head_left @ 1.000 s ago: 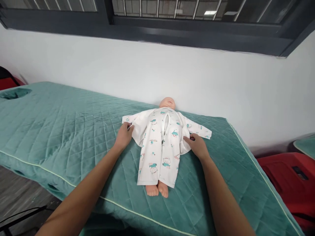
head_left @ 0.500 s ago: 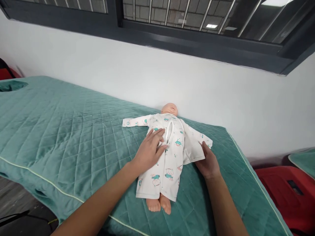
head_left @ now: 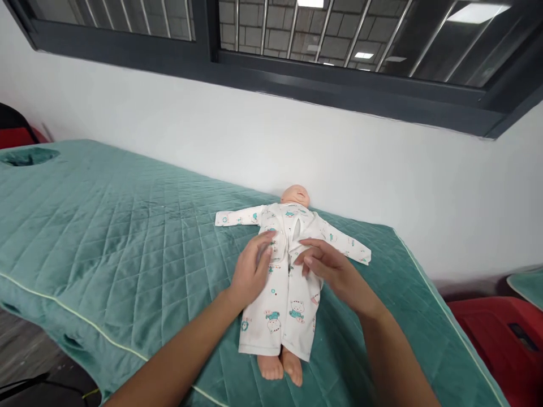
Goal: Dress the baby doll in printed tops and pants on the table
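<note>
A baby doll (head_left: 296,196) lies on its back on a green quilted bed (head_left: 127,226), head toward the wall and bare feet toward me. It wears a white printed garment (head_left: 284,305) with the sleeves spread out. My left hand (head_left: 251,270) rests flat on the left side of the doll's belly, fingers stretched out. My right hand (head_left: 326,264) lies over the right front flap at the middle opening, fingers curled at the cloth's edge; whether they pinch it I cannot make out.
A white wall runs behind the bed under a dark-framed barred window (head_left: 322,51). A face hole (head_left: 29,156) is at the bed's far left. Red furniture (head_left: 500,339) stands to the right, with another green pad (head_left: 526,280) beyond it.
My right hand has carried the right flap from the doll's side in over its belly. My left hand stays on the torso, shifted slightly left. The view has tilted a little.
</note>
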`<action>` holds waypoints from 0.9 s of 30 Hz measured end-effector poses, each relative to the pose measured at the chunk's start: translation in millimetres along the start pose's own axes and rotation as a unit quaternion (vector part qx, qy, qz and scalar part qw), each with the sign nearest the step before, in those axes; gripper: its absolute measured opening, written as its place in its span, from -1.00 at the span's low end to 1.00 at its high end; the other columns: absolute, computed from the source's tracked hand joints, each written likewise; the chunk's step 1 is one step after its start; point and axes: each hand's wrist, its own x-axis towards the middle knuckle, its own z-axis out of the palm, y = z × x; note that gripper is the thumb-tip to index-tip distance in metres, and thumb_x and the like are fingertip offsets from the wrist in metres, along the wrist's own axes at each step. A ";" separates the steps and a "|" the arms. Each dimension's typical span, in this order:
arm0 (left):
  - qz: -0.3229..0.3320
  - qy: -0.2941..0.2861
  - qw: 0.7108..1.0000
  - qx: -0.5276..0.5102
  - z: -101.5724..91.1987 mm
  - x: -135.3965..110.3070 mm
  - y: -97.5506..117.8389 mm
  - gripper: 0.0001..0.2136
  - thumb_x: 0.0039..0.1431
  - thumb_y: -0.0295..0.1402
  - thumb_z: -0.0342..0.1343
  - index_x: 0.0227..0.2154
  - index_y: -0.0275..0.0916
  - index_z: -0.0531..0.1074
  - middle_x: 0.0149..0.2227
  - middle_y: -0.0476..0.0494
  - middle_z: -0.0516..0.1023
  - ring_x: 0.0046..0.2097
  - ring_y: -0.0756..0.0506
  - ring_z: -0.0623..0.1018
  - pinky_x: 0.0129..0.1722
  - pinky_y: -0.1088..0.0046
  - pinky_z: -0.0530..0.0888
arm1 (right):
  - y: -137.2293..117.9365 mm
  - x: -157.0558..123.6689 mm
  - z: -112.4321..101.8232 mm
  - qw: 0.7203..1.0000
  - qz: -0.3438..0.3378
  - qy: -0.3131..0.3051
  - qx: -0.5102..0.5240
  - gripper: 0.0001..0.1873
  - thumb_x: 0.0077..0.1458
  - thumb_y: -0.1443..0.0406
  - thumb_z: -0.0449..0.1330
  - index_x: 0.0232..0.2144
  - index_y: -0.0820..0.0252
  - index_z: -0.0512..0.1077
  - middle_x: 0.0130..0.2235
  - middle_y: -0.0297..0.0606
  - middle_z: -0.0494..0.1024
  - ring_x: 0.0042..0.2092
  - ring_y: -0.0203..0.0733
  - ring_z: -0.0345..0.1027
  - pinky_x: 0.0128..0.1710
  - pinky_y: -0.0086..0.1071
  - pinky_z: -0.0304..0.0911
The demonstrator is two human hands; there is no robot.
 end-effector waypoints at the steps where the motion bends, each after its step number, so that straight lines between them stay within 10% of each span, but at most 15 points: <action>1: -0.035 0.011 0.999 0.011 0.1 7.8 -1.9 -0.74 0.40 -0.34 -0.06 0.08 -0.17 0.36 0.17 -0.26 0.52 0.24 -0.16 0.47 0.26 0.11 0.38 | -1.6 1.5 -1.4 1.000 -0.003 -0.006 -0.022 -0.63 0.13 0.06 0.31 -0.06 0.08 0.50 -0.32 -0.30 0.61 -0.38 -0.24 0.38 -0.33 -0.33 0.24; 6: -0.135 -0.033 0.989 0.056 9.0 64.0 -13.8 -0.75 0.36 -0.38 -0.08 0.01 -0.19 0.39 0.08 -0.26 0.58 0.14 -0.20 0.53 0.18 0.14 0.41 | 27.2 31.5 -34.2 0.960 0.025 0.252 -0.123 -0.65 0.12 0.00 0.22 -0.44 0.14 0.51 -0.40 -0.27 0.55 -0.38 -0.22 0.33 -0.35 -0.33 0.18; 12: -0.179 -0.090 0.979 -0.048 35.2 130.0 -4.7 -0.80 0.30 -0.32 0.02 -0.09 -0.16 0.47 -0.03 -0.16 0.62 0.06 -0.18 0.55 0.11 0.24 0.42 | 57.2 73.4 -32.3 0.931 0.072 0.358 -0.009 -0.68 -0.03 0.05 0.31 -0.28 0.10 0.48 -0.30 -0.29 0.60 -0.28 -0.15 0.44 -0.30 -0.31 0.31; 19: -0.241 0.009 0.956 -0.170 59.4 167.8 -27.2 -0.86 0.14 -0.35 0.15 -0.28 -0.26 0.53 -0.18 -0.17 0.65 -0.12 -0.11 0.58 -0.09 0.37 0.46 | 31.0 113.2 -19.5 0.956 -0.032 0.291 -0.008 -0.65 -0.04 0.12 0.36 -0.18 0.06 0.50 -0.15 -0.26 0.65 -0.06 -0.05 0.49 -0.04 -0.23 0.34; 27: -0.233 -0.141 0.961 -0.050 46.2 160.7 -36.7 -0.85 0.12 -0.32 0.18 -0.39 -0.26 0.60 -0.30 -0.11 0.65 -0.24 -0.12 0.56 -0.24 0.39 0.39 | 30.8 131.7 -17.1 0.935 0.057 0.272 -0.222 -0.51 0.00 -0.12 0.28 -0.23 0.11 0.43 -0.18 -0.21 0.57 -0.19 -0.09 0.42 -0.20 -0.26 0.25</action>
